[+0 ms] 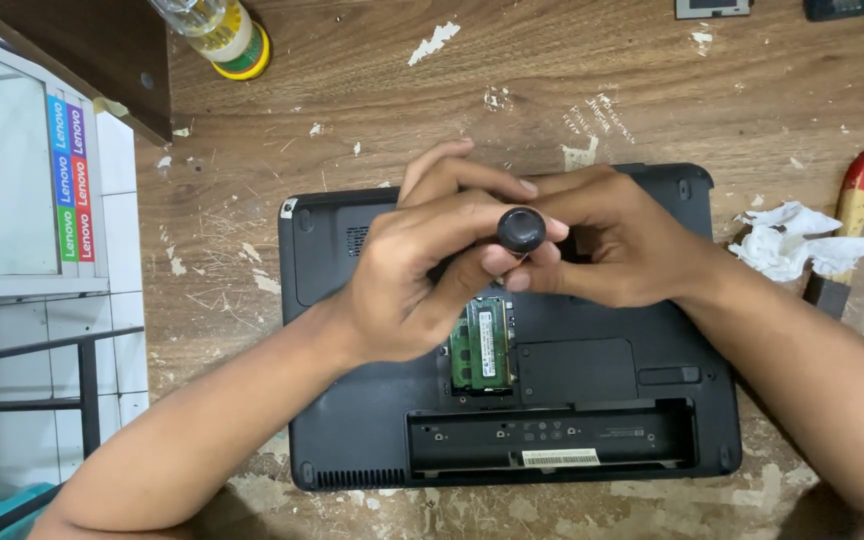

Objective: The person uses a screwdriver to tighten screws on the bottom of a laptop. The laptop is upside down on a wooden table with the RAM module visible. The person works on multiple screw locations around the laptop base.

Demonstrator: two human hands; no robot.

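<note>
A black laptop (352,420) lies bottom-up on a worn wooden table (372,90), its battery bay empty and a green memory module (479,345) exposed. My left hand (407,275) and my right hand (612,245) meet above the laptop's middle. Both grip a screwdriver, of which I see the round black handle end (521,230) pointing at the camera. The shaft and tip are hidden behind my fingers.
A crumpled white tissue (787,240) and a tool with a red and cream handle (857,200) lie at the right. A bottle with a yellow base (227,35) stands at the top left. A white cabinet (12,170) borders the table's left edge.
</note>
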